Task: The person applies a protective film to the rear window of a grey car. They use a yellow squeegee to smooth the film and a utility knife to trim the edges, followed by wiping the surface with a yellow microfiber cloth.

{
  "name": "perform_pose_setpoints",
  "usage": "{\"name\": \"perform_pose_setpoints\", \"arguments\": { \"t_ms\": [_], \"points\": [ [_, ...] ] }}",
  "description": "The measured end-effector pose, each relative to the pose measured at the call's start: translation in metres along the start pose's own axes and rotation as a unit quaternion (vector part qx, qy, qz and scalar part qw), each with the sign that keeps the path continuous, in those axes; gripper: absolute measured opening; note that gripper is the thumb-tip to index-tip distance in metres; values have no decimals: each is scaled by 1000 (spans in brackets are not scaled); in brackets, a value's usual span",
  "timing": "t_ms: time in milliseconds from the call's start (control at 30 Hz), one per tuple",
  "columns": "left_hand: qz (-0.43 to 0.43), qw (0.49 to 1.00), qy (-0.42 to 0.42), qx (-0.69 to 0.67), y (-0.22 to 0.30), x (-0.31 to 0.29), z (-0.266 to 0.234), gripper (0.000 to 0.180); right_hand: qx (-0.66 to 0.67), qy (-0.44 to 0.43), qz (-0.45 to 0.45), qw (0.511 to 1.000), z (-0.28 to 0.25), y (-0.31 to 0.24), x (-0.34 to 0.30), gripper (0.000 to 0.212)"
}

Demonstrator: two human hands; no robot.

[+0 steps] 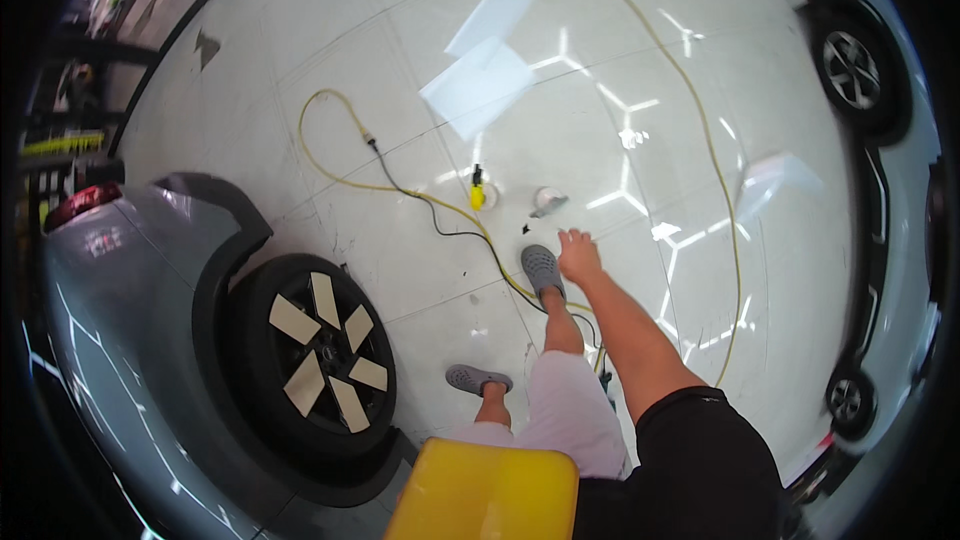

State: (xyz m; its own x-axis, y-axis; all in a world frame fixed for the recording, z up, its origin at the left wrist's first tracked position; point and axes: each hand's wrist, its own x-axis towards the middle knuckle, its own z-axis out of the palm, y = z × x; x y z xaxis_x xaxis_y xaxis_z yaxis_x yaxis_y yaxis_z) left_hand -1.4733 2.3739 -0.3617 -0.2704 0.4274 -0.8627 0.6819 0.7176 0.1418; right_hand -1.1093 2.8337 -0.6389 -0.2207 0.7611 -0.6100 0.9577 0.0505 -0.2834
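Note:
My right arm reaches forward over the floor. My right hand [579, 256] has its fingers apart and holds nothing. It is beside one of my grey clogs [541, 268], just short of a small white round item with a grey part [548, 202]. Left of that stands a yellow bottle with a black top [477, 192]. My left hand does not show. A smooth yellow plastic object [485, 490] fills the lower middle, close to my body; whatever holds it is hidden. A dark cord [450, 233] runs toward a dark tool [605, 377], partly hidden beside my leg.
At left stands a grey car [130, 270], its black wheel [315, 352] bearing pale spoke panels. Another car [890, 190] lines the right side. A yellow extension cord [345, 180] loops across the glossy tile floor [430, 310]. A second yellow line [700, 120] runs farther right.

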Motion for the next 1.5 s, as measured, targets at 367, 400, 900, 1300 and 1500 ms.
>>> {"name": "perform_pose_setpoints", "arguments": {
  "t_ms": [367, 400, 900, 1300, 1500],
  "points": [
    [-264, 940, 52, -208, 16, -115, 146, 41, -308, -125, -203, 921, 55, 16, 183, 25],
    [-306, 928, 79, -196, 13, -116, 135, 46, -297, -96, -237, 920, 62, 31, 162, 26],
    [-224, 617, 739, 150, -198, -351, -210, 34, 308, 17, -529, 790, -240, -443, -375, 19],
    [-91, 620, 777, 60, -244, -384, -241, 7, 123, -19, -751, 649, -191, -574, -584, 47],
    [-16, 605, 764, -223, -261, -416, -268, 14, 161, -181, -792, 560, -138, -635, -648, 63]
  ]
}}
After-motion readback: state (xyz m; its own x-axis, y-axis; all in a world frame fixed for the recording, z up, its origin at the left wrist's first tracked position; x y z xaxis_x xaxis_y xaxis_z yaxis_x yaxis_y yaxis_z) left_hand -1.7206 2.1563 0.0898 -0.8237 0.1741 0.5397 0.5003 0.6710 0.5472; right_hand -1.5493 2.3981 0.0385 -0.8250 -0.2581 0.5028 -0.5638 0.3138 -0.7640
